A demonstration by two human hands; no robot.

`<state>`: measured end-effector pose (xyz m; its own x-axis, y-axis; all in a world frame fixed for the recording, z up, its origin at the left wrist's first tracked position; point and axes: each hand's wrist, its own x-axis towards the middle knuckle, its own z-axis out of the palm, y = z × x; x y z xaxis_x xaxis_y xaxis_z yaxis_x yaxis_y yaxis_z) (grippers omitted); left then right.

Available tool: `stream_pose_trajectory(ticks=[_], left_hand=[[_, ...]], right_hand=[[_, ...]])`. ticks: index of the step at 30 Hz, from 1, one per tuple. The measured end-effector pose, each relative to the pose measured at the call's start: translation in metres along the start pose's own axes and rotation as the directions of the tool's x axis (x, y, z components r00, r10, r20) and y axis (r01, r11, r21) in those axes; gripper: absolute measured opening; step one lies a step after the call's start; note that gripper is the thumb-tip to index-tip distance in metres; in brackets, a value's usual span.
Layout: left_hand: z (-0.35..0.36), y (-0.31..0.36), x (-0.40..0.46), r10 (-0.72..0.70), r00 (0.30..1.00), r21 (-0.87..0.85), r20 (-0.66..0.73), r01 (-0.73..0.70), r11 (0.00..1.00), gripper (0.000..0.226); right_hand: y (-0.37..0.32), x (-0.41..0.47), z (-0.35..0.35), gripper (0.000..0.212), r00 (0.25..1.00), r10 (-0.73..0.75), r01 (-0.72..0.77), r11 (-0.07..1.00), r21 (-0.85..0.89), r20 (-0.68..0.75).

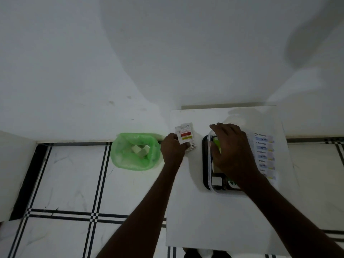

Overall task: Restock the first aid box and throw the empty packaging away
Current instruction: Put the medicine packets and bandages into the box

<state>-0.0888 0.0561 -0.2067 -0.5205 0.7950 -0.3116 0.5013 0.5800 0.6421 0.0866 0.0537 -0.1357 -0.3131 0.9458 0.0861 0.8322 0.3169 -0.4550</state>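
Pinches the white packets (186, 137) in the left hand (174, 148), thumb across the lower end, right at the near-left edge of the desk (214, 220). Spreads the right hand (230, 153) flat over the open first aid box (207, 164), fingers down on a green pack (216, 144) inside; cannot tell whether gripping it or only pressing, since the palm hides the contact.

Risks from here:

- Looks like more than one packet in the left hand, fanned and held by one end only. Could let one slide out and drop off the desk onto the floor, or into the bin (135, 151) just left of that hand. Would mean binning full stock instead of empty packaging.
- Cannot read from here whether those packets are full or empty, so worth checking before moving either way.
- Presses down on the box with nothing steadying its wall. Could tip or skid it on the smooth desk and spill what already sits inside.
- Hides the bandage strip (264, 155) partly under the right wrist, just right of the hand. Could drag or crease it when lifting away.
- Works in dim light, so easy to misjudge the bin's mouth.
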Motion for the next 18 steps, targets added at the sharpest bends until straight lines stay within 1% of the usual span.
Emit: stream_pose_trajectory(ticks=[2, 4, 5, 8, 10, 12, 14, 15, 16, 17, 18], left_hand=[[-0.012, 0.007, -0.012, -0.021, 1.0, -0.156, -0.004, 0.02, 0.988, 0.026], [-0.027, 0.023, -0.032, 0.027, 1.0, -0.3, -0.003, -0.027, 0.954, 0.014], [-0.034, 0.032, -0.043, 0.064, 0.998, -0.325, -0.01, -0.064, 0.944, 0.012], [-0.047, 0.06, -0.077, 0.176, 0.984, -0.306, -0.04, -0.18, 0.935, 0.007], [-0.048, 0.075, -0.093, 0.213, 0.977, -0.307, -0.005, -0.204, 0.93, 0.005], [-0.043, 0.085, -0.104, 0.257, 0.966, -0.263, -0.004, -0.249, 0.932, 0.007], [-0.039, 0.092, -0.113, 0.347, 0.935, -0.152, -0.078, -0.355, 0.922, 0.002], [-0.035, 0.095, -0.117, 0.376, 0.921, -0.11, -0.102, -0.386, 0.916, 0.001], [-0.032, 0.096, -0.119, 0.378, 0.922, -0.093, -0.087, -0.385, 0.918, 0.002], [-0.027, 0.095, -0.12, 0.361, 0.932, -0.079, -0.022, -0.362, 0.929, 0.004], [-0.023, 0.094, -0.122, 0.333, 0.94, -0.045, 0.077, -0.33, 0.943, 0.007]], right_hand=[[0.008, -0.004, -0.008, 0.045, 0.997, 0.071, -0.071, 0.997, 0.007, -0.025], [0.024, -0.011, -0.018, 0.04, 0.982, 0.162, -0.16, 0.987, 0.023, -0.093], [0.033, -0.016, -0.023, 0.038, 0.97, 0.204, -0.202, 0.979, 0.029, -0.134], [0.064, -0.032, -0.035, 0.037, 0.918, 0.332, -0.33, 0.943, 0.044, -0.218], [0.082, -0.042, -0.035, 0.035, 0.886, 0.406, -0.41, 0.912, 0.032, -0.223], [0.096, -0.05, -0.03, 0.037, 0.836, 0.516, -0.525, 0.851, 0.005, -0.184], [0.106, -0.053, -0.021, 0.049, 0.745, 0.663, -0.666, 0.745, -0.028, -0.081], [0.109, -0.053, -0.016, 0.056, 0.695, 0.718, -0.719, 0.693, -0.05, -0.036], [0.111, -0.052, -0.011, 0.063, 0.664, 0.748, -0.746, 0.661, -0.076, -0.012], [0.112, -0.051, -0.006, 0.068, 0.648, 0.761, -0.758, 0.644, -0.105, -0.006], [0.113, -0.051, -0.001, 0.073, 0.642, 0.766, -0.761, 0.636, -0.13, -0.012]])
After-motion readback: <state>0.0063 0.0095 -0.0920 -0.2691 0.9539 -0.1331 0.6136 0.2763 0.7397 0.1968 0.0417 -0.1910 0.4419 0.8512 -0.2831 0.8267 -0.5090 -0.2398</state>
